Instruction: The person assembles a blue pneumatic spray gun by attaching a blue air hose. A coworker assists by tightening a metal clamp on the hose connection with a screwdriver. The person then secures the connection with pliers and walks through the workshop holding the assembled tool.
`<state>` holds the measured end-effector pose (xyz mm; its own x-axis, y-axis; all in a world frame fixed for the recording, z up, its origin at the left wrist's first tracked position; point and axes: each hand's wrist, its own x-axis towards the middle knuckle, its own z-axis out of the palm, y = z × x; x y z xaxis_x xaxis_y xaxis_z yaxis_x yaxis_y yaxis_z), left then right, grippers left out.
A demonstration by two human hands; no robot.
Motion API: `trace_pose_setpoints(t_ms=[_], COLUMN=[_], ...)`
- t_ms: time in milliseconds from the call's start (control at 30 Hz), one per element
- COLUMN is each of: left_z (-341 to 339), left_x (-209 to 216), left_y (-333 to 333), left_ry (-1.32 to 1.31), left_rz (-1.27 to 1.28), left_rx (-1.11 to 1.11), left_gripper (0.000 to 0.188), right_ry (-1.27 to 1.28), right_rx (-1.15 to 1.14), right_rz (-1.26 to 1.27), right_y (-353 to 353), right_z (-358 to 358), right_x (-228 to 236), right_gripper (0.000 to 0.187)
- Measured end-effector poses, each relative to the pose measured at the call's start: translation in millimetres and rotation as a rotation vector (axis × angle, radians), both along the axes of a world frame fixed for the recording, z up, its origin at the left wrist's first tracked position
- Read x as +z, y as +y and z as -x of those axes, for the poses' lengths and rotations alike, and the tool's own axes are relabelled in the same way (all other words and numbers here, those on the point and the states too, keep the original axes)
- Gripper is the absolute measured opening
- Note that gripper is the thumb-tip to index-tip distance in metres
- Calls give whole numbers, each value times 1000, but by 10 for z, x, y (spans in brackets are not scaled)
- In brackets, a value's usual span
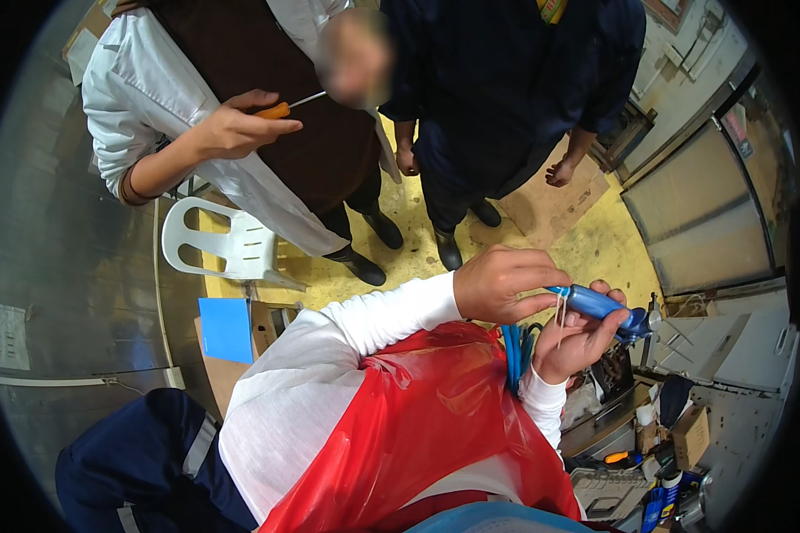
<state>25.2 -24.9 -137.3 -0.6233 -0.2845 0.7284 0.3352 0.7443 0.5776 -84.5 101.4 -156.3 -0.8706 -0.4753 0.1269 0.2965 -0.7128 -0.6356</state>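
My left hand (511,284) reaches across from the left, its thumb and fingertips closed at the light blue tip of a blue cylindrical tool (595,303). The other end of the tool is dark blue and bulky, with metal parts beside it. Underneath, my right hand (578,342) is curled around the tool's body, holding it tilted. A thin whitish strand (561,313) hangs near the tip; whether my left fingers also pinch it, I cannot tell. Blue hose loops (514,355) hang beside my right wrist, and where they lead is hidden.
Across from me, a person in a white coat (165,98) holds an orange-handled screwdriver (276,111). Another person in dark clothes (506,80) stands alongside. A white plastic chair (227,242) and a blue folder-like sheet (226,330) are left; a cardboard box (691,437) and tools clutter the right.
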Motion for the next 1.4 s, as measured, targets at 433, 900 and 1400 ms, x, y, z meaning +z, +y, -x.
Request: trace_pose_setpoints(t_ms=[433,900,1400], left_z=[-44,24,118], left_x=[-12,-48,-77], left_y=[35,-112,-19], left_ry=[21,-23,-5], left_rz=[-18,-61,25], left_rx=[6,-35,23], left_gripper=[30,33,32], right_ry=[-8,-3,-37], right_rx=[-28,-21,25], right_rz=[-22,-3,13], right_y=[1,-93,-14], right_z=[-54,-36,32], right_x=[-6,-33,16], right_gripper=[38,35,33])
